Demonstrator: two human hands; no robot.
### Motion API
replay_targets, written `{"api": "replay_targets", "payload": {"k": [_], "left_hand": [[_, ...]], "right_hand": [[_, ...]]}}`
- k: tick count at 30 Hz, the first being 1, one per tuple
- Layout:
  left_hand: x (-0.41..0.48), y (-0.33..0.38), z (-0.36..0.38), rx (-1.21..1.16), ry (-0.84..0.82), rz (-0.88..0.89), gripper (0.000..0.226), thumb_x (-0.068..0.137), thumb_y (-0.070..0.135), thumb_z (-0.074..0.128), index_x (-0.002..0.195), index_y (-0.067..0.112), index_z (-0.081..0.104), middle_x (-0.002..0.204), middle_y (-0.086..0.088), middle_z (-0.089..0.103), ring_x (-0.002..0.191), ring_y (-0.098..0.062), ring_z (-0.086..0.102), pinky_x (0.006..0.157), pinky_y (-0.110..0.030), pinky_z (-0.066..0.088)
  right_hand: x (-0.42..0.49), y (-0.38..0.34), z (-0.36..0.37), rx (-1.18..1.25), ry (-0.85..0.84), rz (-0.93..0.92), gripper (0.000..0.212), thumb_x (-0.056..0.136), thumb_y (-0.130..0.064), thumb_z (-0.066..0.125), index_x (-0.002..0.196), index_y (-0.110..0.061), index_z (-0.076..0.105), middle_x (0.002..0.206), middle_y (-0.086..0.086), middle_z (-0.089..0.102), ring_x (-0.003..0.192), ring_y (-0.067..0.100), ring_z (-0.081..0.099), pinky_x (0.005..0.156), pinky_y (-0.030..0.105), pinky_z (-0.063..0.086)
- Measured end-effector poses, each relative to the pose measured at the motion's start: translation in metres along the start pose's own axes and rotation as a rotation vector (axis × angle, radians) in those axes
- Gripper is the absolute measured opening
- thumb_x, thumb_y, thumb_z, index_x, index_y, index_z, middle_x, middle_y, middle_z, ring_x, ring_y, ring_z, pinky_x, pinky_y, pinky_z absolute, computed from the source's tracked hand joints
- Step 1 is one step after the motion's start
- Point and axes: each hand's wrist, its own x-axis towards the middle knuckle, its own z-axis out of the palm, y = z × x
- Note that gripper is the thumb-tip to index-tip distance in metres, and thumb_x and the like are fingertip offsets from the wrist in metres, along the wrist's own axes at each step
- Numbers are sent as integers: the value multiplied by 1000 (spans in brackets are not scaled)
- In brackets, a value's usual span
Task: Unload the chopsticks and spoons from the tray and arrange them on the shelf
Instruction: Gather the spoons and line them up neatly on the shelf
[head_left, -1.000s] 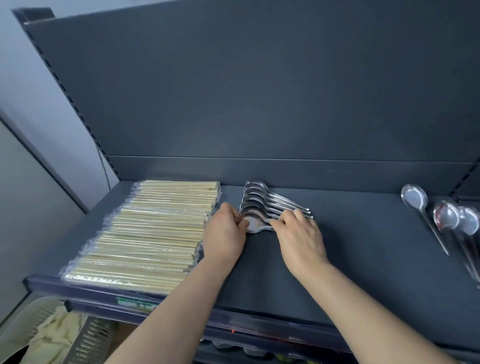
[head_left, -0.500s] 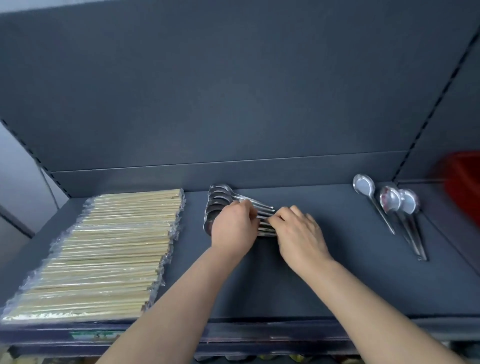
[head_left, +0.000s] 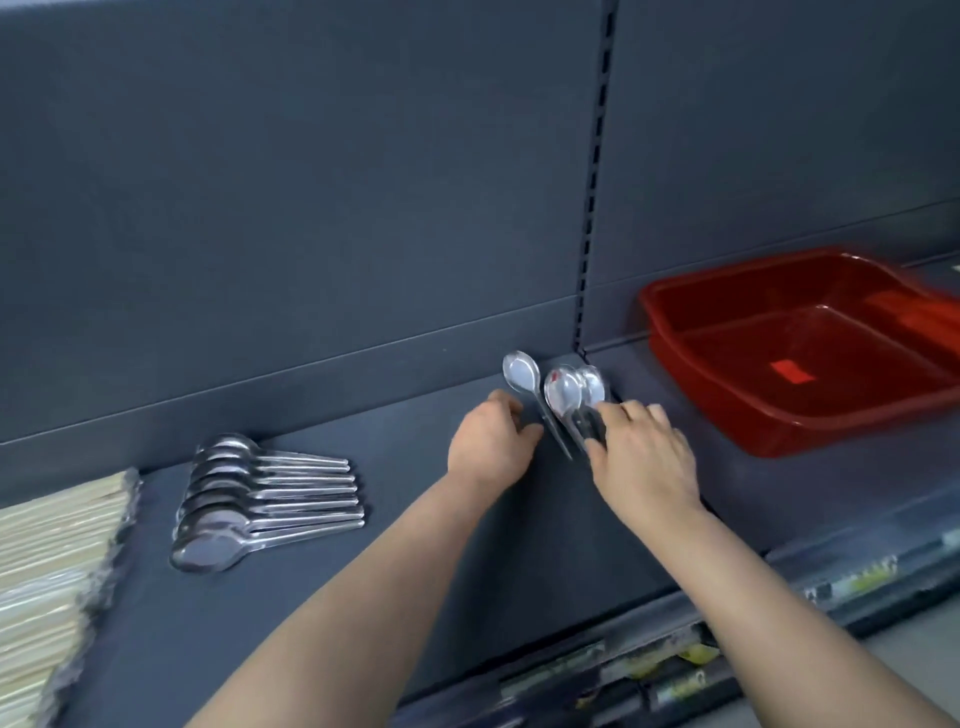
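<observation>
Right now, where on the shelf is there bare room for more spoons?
Free: between the spoon row and the left hand; also along the shelf front, under the forearms. Crowded: around the loose spoons, right hand and tray.

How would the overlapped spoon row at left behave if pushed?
The spoon row looks polished metal: probably stiff and slippery on the shelf. Spoons overlap loosely, unbound, so likely scatter rather than shift together.

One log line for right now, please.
stage: gathering loose spoons | left hand: beside leftmost handle, grip unclear | right hand: pinching two handles | spoon row, chopsticks: on shelf | red tray: looks empty
</observation>
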Motion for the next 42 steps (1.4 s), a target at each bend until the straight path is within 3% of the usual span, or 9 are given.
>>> {"api": "replay_targets", "payload": {"k": [5, 11, 17, 21, 25, 28, 34, 38, 42], "left_hand": [[32, 29, 24, -92, 78, -48, 34, 94, 33, 53, 118, 10, 51, 114, -8, 62, 103, -27, 58, 76, -30, 43], [61, 43, 36, -83, 64, -10, 37, 95, 23, 53, 130, 10, 52, 127, -9, 56, 115, -26, 54, 89, -29, 42], [72, 46, 40, -72, 48, -46, 14, 90, 26, 58, 87, 13, 54, 72, 2, 54, 77, -25, 55, 62, -29, 37], [75, 45, 43, -252, 74, -98, 20, 88, 30, 64, 87, 16, 50, 70, 10, 50, 71, -16, 50, 64, -27, 36], [75, 47, 47, -413, 112, -108, 21, 85, 31, 67, 81, 19, 50, 76, 5, 58, 73, -20, 58, 68, -40, 53], [73, 48, 41, -544, 167, -124, 25, 87, 37, 66, 85, 14, 55, 76, -1, 63, 63, -16, 58, 57, -33, 50], [70, 35, 35, -1, 235, -293, 38, 86, 48, 61, 100, 16, 47, 95, 3, 59, 93, -25, 58, 71, -29, 38], [72, 32, 35, 59, 187, -260, 40, 89, 40, 60, 116, 13, 47, 120, -5, 55, 106, -30, 57, 76, -33, 40], [68, 31, 29, 120, 35, -129, 21, 89, 32, 60, 107, 23, 62, 113, -3, 56, 97, -26, 60, 75, -29, 44]], "right_hand": [[17, 21, 6, 101, -134, 32, 50, 97, -38, 44, 141, -14, 36, 130, 5, 50, 123, 25, 40, 96, 37, 40], [41, 29, 13, 196, -206, -16, 59, 96, -36, 49, 146, -12, 29, 137, 6, 44, 128, 26, 36, 102, 37, 36], [62, 35, 19, 412, -293, 12, 68, 92, -31, 57, 149, -13, 25, 142, 6, 43, 132, 25, 37, 105, 36, 36], [71, 30, 25, 612, -317, 106, 77, 83, -37, 68, 147, -16, 31, 138, 2, 52, 127, 21, 49, 103, 37, 41], [77, 29, 25, 758, -307, 200, 40, 83, -22, 66, 120, -16, 55, 110, 3, 66, 102, 22, 64, 86, 40, 52], [79, 28, 19, 958, -423, 276, 15, 94, -8, 47, 105, -18, 53, 100, 5, 65, 76, 18, 70, 58, 34, 56], [82, 36, 18, 710, -301, 301, 11, 94, -8, 42, 104, -8, 47, 110, 18, 60, 91, 30, 57, 77, 38, 46], [79, 35, 15, 797, -353, 325, 21, 91, -4, 39, 107, -6, 52, 113, 12, 62, 99, 30, 62, 87, 43, 52], [77, 30, 18, 906, -361, 379, 28, 88, 1, 43, 112, -7, 54, 107, 9, 61, 97, 29, 64, 85, 51, 53]]}}
